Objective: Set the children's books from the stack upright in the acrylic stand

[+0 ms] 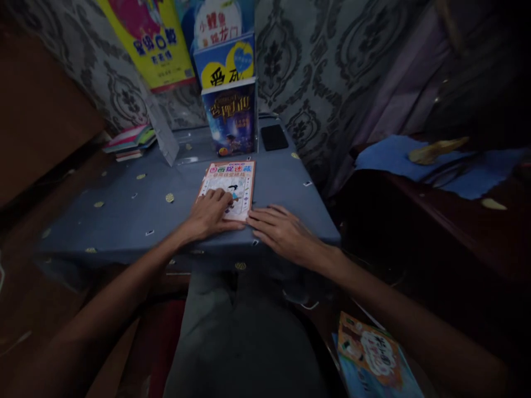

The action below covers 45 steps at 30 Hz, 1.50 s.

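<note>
Paper booklet with an orange border, white illustrated cover and colourful title point(243, 190) lay near the front edge of a blue-grey patterned tablecloth point(124, 221).
From where I stood, the person's bare left hand point(211, 213) rested palm down over the cover's lower left, fingers slightly bent, thumb stretched along the bottom edge; the bare right hand point(282, 229) was flattened, fingers straight and close together, tips at the lower right corner. Behind the booklet a glossy dark-blue book with gold lettering point(230, 121) stood upright, and a flat black rectangular object point(274, 137) lay to that book's right.
</note>
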Motion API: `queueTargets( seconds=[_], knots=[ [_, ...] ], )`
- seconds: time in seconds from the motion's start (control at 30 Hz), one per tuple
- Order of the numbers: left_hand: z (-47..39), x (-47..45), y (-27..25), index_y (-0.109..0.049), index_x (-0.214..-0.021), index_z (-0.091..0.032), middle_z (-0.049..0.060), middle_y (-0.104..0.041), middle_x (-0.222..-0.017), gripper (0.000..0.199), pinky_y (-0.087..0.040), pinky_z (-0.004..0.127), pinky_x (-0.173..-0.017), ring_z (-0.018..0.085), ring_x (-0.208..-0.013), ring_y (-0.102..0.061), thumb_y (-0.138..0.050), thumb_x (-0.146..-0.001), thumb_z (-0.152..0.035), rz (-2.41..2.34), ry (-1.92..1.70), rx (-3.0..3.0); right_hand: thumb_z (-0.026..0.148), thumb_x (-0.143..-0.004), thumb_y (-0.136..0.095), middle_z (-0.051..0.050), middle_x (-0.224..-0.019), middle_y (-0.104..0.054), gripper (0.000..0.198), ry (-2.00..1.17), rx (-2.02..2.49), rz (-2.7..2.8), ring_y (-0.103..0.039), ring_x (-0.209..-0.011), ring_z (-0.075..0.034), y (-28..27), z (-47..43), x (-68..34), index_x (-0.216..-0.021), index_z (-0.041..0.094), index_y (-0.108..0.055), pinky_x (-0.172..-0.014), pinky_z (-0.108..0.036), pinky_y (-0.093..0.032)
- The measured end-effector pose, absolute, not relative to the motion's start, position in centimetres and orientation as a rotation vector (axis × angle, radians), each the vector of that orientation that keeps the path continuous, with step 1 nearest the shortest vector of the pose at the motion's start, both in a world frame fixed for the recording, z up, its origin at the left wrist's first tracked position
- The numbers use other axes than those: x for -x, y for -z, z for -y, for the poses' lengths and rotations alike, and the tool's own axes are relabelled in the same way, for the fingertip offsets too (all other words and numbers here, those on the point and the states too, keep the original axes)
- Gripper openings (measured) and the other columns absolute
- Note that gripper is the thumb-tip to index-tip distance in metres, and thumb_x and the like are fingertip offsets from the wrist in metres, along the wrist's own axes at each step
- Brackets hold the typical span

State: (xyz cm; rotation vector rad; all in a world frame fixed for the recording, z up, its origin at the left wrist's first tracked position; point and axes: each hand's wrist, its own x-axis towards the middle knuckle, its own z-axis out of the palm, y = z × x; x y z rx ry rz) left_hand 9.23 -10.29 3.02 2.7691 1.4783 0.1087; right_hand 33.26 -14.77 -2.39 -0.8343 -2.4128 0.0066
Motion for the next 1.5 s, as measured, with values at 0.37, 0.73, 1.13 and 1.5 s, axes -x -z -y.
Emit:
queueTargets(
  seconds=[0.37, 0.73, 1.13, 1.5],
  knots=[
    [3.9, -12.3, -3.3, -0.052, -0.143, -0.023, 0.014, -0.052, -0.147, 0.048, -0.045, 0.052, -0.106, 0.032, -0.134, -0.050, -0.048, -0.103, -0.049, -1.387, -0.055, -2.857, 0.024, -0.100, -0.061, -0.011, -0.122, -0.075, 0.025, 0.201, 0.875, 2.356, -0.065, -0.114, -0.027, 1.9, 15.3, -32.8, -0.121, 0.014, -0.070, -0.095, -0.044, -0.052],
    [1.5, -18.9, -5.2, -0.063, -0.121, -0.011, 0.021, -0.063, -0.129, 0.037, -0.054, 0.045, -0.095, 0.034, -0.120, -0.063, -0.050, -0.103, -0.040, -1.732, 0.281, -2.761, 0.024, -0.098, -0.063, -0.016, -0.119, -0.072, 0.028, 0.113, 0.819, 2.519, -0.062, -0.111, -0.028, 1.2, 15.0, -31.6, -0.120, 0.008, -0.068, -0.093, -0.041, -0.054],
    [1.2, -10.1, -6.1, -0.051, -0.145, -0.021, 0.010, -0.055, -0.152, 0.050, -0.045, 0.042, -0.114, 0.025, -0.138, -0.055, -0.054, -0.096, -0.024, -0.869, 0.168, -2.834, 0.025, -0.096, -0.063, -0.021, -0.129, -0.069, 0.033, -0.061, 0.741, 2.624, -0.058, -0.131, -0.031, -0.5, 12.6, -17.1, -0.123, 0.007, -0.067, -0.111, -0.045, -0.044],
    [1.7, -8.3, -2.5, -0.062, -0.135, -0.019, 0.011, -0.068, -0.136, 0.043, -0.051, 0.045, -0.109, 0.024, -0.129, -0.063, -0.053, -0.101, -0.045, -0.919, -0.370, -2.801, 0.027, -0.101, -0.055, -0.004, -0.091, -0.077, 0.024, -0.642, 0.655, 2.349, -0.069, -0.083, -0.017, -2.0, 5.7, -30.4, -0.096, 0.018, -0.077, -0.080, -0.030, -0.051]
  ],
)
